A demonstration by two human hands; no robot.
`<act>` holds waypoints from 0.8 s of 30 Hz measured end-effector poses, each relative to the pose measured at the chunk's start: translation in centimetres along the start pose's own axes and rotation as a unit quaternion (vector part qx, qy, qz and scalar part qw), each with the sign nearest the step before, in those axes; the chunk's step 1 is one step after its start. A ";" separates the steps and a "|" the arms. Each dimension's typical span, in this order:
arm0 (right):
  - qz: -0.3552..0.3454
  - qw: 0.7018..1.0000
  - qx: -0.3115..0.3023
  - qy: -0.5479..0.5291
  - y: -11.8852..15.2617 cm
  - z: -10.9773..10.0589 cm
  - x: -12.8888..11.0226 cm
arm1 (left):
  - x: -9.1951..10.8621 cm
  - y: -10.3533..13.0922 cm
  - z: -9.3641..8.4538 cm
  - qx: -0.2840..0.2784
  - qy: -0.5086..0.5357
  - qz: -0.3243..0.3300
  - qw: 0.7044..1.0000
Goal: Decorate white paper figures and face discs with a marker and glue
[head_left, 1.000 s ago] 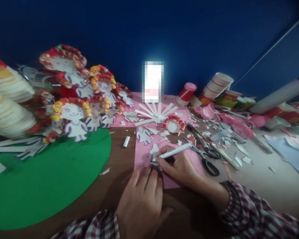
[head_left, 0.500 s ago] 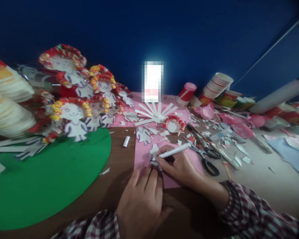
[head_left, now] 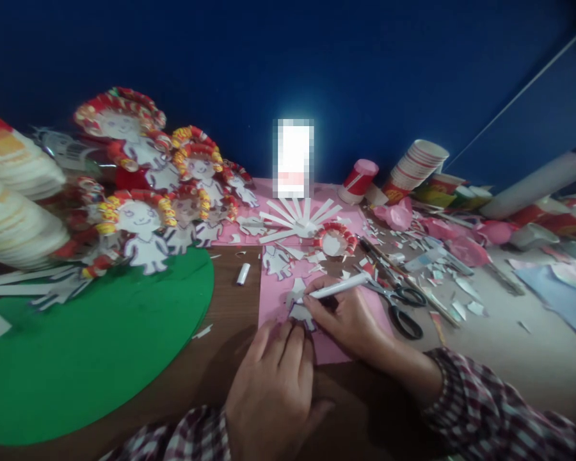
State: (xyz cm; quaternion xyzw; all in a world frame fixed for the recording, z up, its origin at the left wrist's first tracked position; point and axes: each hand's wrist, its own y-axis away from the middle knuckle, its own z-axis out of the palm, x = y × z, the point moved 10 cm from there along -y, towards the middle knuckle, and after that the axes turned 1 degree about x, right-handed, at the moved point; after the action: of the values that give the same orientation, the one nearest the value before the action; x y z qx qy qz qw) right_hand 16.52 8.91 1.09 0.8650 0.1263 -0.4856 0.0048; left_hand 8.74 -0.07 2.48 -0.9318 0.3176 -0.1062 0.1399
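Observation:
My right hand (head_left: 352, 323) is closed around a white marker pen (head_left: 338, 287), its tip resting on a small white paper doll cutout (head_left: 301, 310). The cutout lies on a pink sheet (head_left: 333, 349) and has a dark outline along its edges. My left hand (head_left: 278, 374) lies flat at the lower edge of the cutout, fingers stretched forward and pressing it down. The pen's cap (head_left: 242, 274) sits apart on the brown table. Close to my right hand are black-handled scissors (head_left: 406, 307). Another paper cutout (head_left: 277, 261) is just beyond.
A round green board (head_left: 125, 358) covers the left side, with several decorated paper dolls (head_left: 144, 221) behind it. Stacked paper cups (head_left: 417, 166) stand at the back right. Paper scraps (head_left: 461, 288) are strewn on the right. White strips (head_left: 302, 221) fan out beyond my hands.
The pen tip has shifted slightly up and right on the cutout, and my right hand with it, showing more of the cutout's lower part. My left hand stays in place.

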 end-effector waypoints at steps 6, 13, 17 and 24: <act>0.048 0.996 0.022 -0.077 0.0 -0.2 0.7 | -0.1 0.1 0.1 0.001 0.007 -0.003 1.000; 0.039 0.992 -0.010 -0.119 0.2 0.6 0.7 | -0.6 -0.1 0.0 -0.005 0.021 -0.009 1.000; 0.027 0.993 -0.017 -0.115 0.2 0.7 0.6 | -0.7 -0.2 -0.4 0.010 0.010 -0.011 1.000; 0.037 0.991 -0.023 -0.129 0.3 0.9 0.6 | -1.0 -0.1 -0.2 0.016 0.029 -0.010 0.999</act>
State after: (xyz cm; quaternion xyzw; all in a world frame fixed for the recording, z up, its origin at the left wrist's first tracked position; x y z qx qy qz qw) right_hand 16.08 8.66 0.06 0.7988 0.1036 -0.5896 0.0588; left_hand 7.94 0.65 2.64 -0.9293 0.3102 -0.1397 0.1439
